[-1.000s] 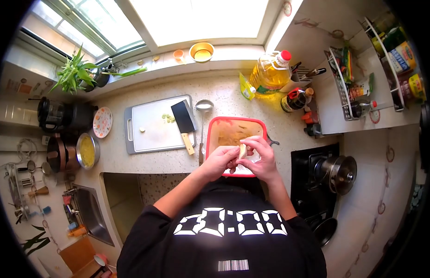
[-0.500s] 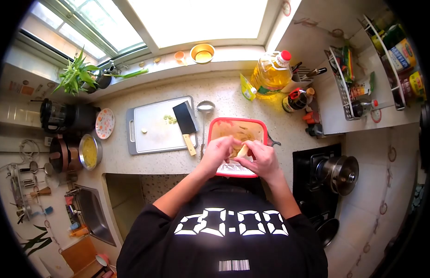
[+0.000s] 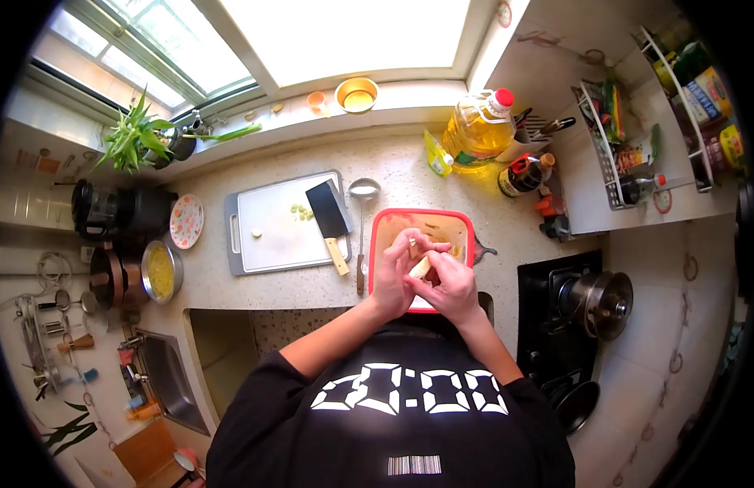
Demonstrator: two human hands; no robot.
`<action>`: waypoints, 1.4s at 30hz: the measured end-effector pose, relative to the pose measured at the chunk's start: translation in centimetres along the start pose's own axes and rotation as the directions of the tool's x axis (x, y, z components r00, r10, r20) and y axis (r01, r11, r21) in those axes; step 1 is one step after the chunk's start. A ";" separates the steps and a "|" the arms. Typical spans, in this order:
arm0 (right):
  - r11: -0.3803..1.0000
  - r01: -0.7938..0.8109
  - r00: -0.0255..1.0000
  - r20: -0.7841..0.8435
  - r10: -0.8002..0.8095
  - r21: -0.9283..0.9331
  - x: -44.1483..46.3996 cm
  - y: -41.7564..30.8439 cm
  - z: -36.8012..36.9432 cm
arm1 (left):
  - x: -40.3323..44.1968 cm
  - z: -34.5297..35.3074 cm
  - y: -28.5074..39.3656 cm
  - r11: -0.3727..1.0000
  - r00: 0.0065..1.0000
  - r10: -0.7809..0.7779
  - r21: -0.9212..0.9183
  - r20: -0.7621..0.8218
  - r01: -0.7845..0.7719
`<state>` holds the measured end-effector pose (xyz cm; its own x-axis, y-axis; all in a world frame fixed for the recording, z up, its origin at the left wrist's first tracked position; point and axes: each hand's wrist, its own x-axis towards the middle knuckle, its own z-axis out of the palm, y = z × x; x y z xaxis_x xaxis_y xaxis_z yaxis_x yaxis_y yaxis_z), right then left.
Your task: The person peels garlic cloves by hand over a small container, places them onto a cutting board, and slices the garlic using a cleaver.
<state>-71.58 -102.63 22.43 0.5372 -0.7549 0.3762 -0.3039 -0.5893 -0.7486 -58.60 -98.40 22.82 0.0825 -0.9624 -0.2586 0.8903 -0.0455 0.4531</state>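
A small pale piece that looks like a garlic clove (image 3: 421,267) is pinched between the thumb and fingers of my right hand (image 3: 450,281). My left hand (image 3: 391,281) curls around the other side, its fingers bent close to the clove. A whitish bit shows near the left fingertips, too small to make out. Both hands are over a red-rimmed bin (image 3: 472,224), which has brownish scraps inside. My hands hide much of its contents.
Left of the bin are a ladle (image 3: 360,260) and a white cutting board (image 3: 271,244), which bears a cleaver (image 3: 326,210) and green slices (image 3: 300,212). An oil jug (image 3: 478,134) stands behind right; a pot (image 3: 600,305) sits on the stove (image 3: 556,325). A bowl (image 3: 160,272) is far left.
My left hand has turned more upright, and its fingers now arch over the bin. My right hand still pinches the clove, slightly lower. The view has shifted slightly.
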 end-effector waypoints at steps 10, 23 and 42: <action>0.982 0.130 0.991 0.043 -0.125 -0.139 -0.8 0.2 0.4 | 0.3 -1.2 -1.5 0.949 0.986 0.120 0.306 -0.116 -0.079; 0.979 0.135 0.991 0.039 -0.131 -0.156 0.2 0.3 -0.4 | 0.4 -0.2 -0.4 0.985 0.996 0.035 0.170 -0.086 -0.020; 0.949 0.187 0.980 0.120 -0.161 -0.254 0.4 0.7 -2.7 | -0.5 -1.8 3.8 0.717 0.963 -0.269 0.674 0.029 0.179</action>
<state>-73.65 -104.10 23.54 0.6694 -0.6105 0.4234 -0.3878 -0.7732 -0.5018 -54.43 -97.63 23.12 -0.1731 -0.9223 -0.3457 0.3509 -0.3857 0.8533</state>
